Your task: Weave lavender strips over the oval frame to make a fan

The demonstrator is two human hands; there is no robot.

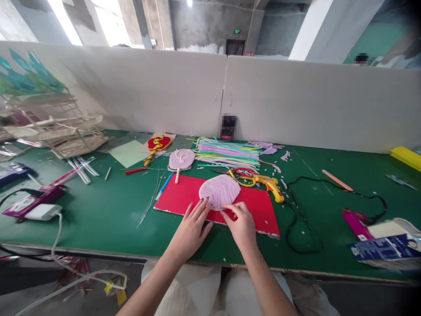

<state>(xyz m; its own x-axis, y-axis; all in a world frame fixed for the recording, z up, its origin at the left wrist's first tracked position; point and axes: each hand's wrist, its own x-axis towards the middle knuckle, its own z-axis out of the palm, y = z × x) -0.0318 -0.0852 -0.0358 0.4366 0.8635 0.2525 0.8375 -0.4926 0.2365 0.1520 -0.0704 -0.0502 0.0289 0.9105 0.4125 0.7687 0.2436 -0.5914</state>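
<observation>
A lilac oval panel (pixel 219 189) covered in slanting rows of fuzzy pipe cleaner lies on a red board (pixel 259 210) in front of me. My left hand (pixel 192 226) rests with fingers stretched out, its fingertips touching the panel's lower left edge. At the lower right edge, my right hand (pixel 242 221) pinches the rim between thumb and bent index finger. Whether a separate strip is in that pinch is too small to tell. Just behind the panel lie red-and-yellow-handled scissors (pixel 243 176) and a yellow glue gun (pixel 270 184).
Behind the board are a bundle of pastel pipe cleaners (pixel 226 153), a finished-looking lilac fan (pixel 181 159) and a red-and-yellow fan (pixel 158 143). Power strips (pixel 36 202) and a white charger stand left. A black cord (pixel 296 210) loops at right near a blue packet (pixel 386 250).
</observation>
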